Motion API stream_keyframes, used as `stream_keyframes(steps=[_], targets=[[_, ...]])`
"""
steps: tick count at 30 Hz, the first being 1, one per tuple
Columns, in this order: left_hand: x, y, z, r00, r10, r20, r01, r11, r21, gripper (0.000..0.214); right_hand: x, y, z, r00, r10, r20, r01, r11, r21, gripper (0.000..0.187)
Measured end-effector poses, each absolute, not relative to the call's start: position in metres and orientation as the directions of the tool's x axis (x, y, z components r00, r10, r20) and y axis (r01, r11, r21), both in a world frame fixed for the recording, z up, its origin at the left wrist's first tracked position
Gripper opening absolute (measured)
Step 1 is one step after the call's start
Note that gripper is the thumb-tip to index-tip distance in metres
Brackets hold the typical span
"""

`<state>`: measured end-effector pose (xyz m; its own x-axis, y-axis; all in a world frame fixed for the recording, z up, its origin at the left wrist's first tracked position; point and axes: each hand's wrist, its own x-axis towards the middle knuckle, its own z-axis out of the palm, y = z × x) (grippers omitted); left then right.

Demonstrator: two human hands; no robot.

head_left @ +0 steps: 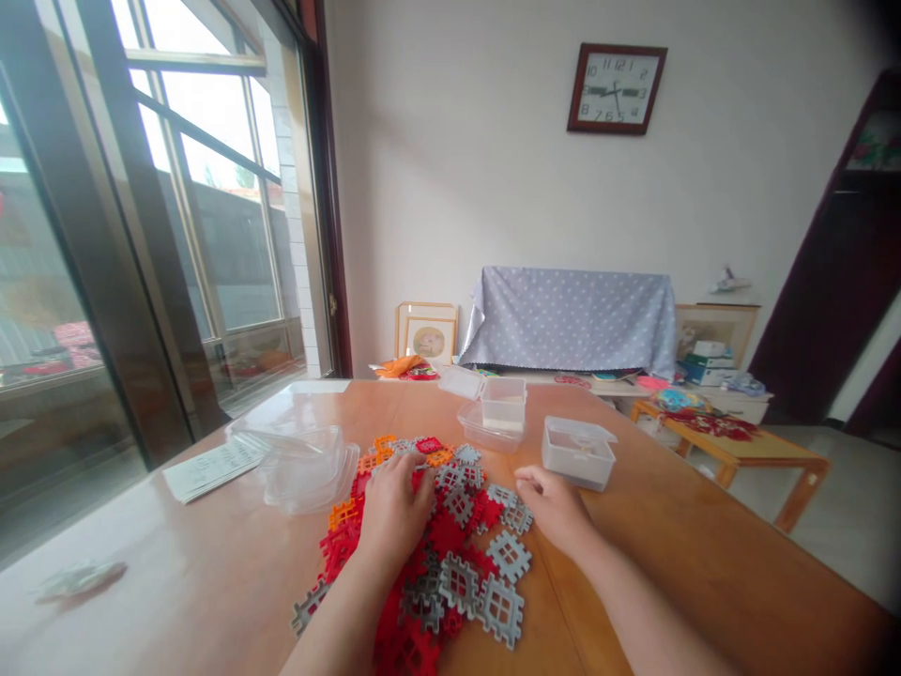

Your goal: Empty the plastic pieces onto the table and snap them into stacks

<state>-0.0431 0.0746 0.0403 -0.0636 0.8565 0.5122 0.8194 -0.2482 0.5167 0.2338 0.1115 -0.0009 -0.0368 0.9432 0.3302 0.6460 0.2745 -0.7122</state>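
A heap of flat plastic interlocking building pieces (447, 530) in red, grey and orange, window-like with notched edges, spreads over the middle of the wooden table. My left hand (400, 499) lies over the heap's far left part, fingers bent down among the pieces. Its fingertips are mostly hidden, and what they grip cannot be made out. To the right of the heap, my right hand (556, 507) is closed with thumb and fingers together, beside a grey piece (517, 516). Whether anything small is inside that pinch is hidden.
A lidded clear box (578, 455) stands right of the heap, with another clear box (504, 402) farther back. Clear plastic containers (302, 474) and paper cards (211, 469) sit left. A crumpled plastic bag (81, 580) lies near the left edge. The wooden table (676, 526) reaches toward a low stool (746, 451).
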Motion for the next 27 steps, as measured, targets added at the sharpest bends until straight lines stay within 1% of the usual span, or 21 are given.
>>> stream_keyframes(steps=[3,6,9,11,12,14,20,23,27], targets=[[-0.034,0.063,0.05,0.028,0.847,0.53,0.811,-0.33,0.483,0.026,0.248,0.118,-0.003,-0.038,0.959,0.281,0.709,0.225,-0.668,0.036],[-0.017,0.043,0.06,0.24,0.84,0.487,0.774,-0.469,0.426,0.031,0.246,0.118,-0.004,-0.063,0.966,0.25,0.749,0.211,-0.628,0.053],[0.002,0.024,0.061,0.502,0.781,0.37,0.697,-0.619,0.361,0.047,0.235,0.112,-0.005,-0.191,0.951,0.243,0.799,0.295,-0.524,0.072],[0.011,0.018,0.056,0.604,0.723,0.335,0.645,-0.691,0.327,0.058,0.228,0.107,-0.005,-0.323,0.916,0.239,0.815,0.397,-0.421,0.074],[0.014,0.017,0.052,0.631,0.707,0.319,0.633,-0.707,0.315,0.059,0.225,0.105,-0.005,-0.372,0.898,0.233,0.814,0.437,-0.383,0.072],[0.015,0.017,0.044,0.652,0.7,0.292,0.635,-0.714,0.296,0.064,0.221,0.104,-0.005,-0.417,0.88,0.228,0.805,0.474,-0.358,0.065],[0.013,0.023,0.028,0.675,0.704,0.219,0.668,-0.71,0.223,0.076,0.214,0.106,-0.003,-0.41,0.872,0.267,0.787,0.487,-0.38,0.041],[0.016,0.022,0.027,0.664,0.721,0.196,0.693,-0.693,0.198,0.069,0.212,0.108,-0.002,-0.405,0.874,0.268,0.794,0.481,-0.372,0.033],[0.018,0.021,0.031,0.666,0.728,0.164,0.708,-0.686,0.169,0.055,0.211,0.108,-0.003,-0.402,0.88,0.253,0.791,0.473,-0.388,0.03]])
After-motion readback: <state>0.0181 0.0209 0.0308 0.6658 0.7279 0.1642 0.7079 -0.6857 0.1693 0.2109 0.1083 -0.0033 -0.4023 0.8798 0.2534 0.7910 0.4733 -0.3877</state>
